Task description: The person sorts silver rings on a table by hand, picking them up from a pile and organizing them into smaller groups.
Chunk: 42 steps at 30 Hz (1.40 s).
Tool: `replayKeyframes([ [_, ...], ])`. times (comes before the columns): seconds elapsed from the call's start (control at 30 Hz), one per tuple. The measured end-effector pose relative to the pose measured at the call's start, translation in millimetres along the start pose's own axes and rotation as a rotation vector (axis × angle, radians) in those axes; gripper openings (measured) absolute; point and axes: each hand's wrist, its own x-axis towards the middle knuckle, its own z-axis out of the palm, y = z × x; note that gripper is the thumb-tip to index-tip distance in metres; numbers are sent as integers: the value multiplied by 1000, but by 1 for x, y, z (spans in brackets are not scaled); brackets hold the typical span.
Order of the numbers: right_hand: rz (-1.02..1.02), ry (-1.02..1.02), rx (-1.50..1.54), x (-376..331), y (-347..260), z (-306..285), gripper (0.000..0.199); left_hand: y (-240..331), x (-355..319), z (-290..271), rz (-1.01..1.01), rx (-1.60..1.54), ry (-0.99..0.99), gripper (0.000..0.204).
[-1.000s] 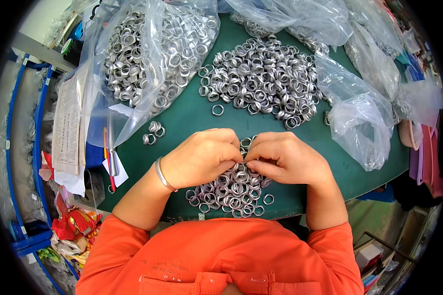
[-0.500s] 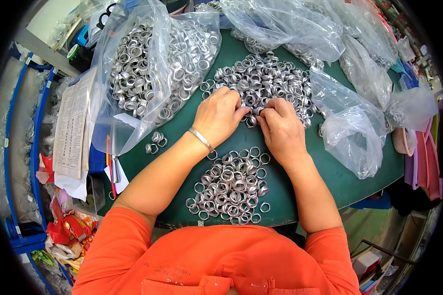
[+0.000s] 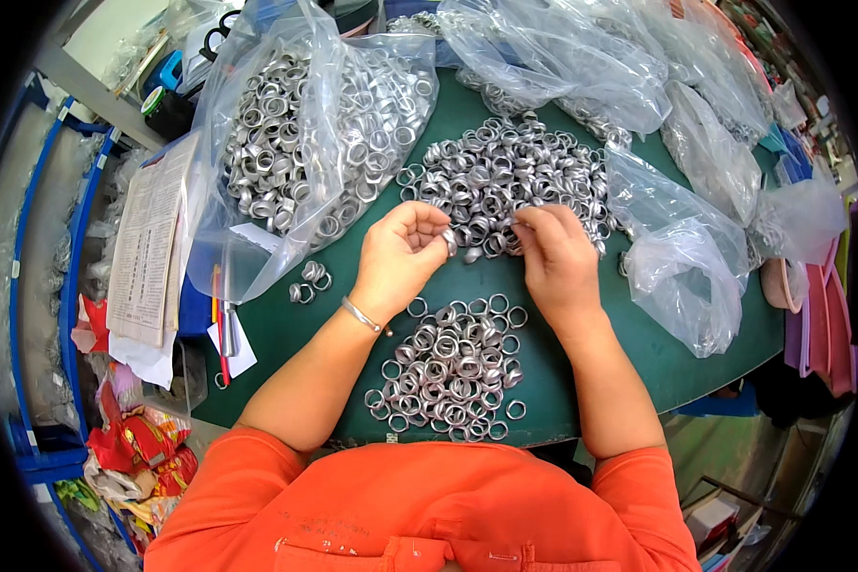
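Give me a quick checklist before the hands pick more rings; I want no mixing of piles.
1. Left hand at the far ring pile: ok.
2. Right hand at the same pile: ok.
3. Near ring pile separate from the far one: ok.
4. Ring gripped in either hand: cannot tell.
5. Bag of rings clear of both hands: ok.

The person wears a bright orange short-sleeved shirt (image 3: 419,515) of soft knit cloth, its sleeves ending above the elbows so both forearms are bare. A thin silver metal bangle (image 3: 362,316) circles the wrist of the left hand (image 3: 402,255). The right hand (image 3: 558,257) wears nothing at wrist or fingers
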Motion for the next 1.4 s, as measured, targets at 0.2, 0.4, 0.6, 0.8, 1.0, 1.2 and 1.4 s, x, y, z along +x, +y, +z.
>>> replayKeyframes([
  [0.2,704,-262,880,-16,-7,-5,17,15,-7,3,-140,-195,-94,12],
  [0.4,888,-447,1135,-11,-18,-19,18,24,-19,5,-207,-310,-210,12],
  [0.6,816,-434,1086,-12,-23,-22,15,30,-23,6,-204,-254,-248,9],
  [0.8,73,-619,519,-4,-23,-39,11,48,-22,-16,284,447,-672,15],
  [1.0,67,-507,387,-9,-24,-31,7,58,-21,-23,362,530,-735,11],
  [1.2,176,-292,-85,-21,-15,7,17,16,-9,-20,341,862,-98,20],
  [1.4,137,-330,-167,-23,-16,9,21,7,-7,-19,269,774,-170,20],
])
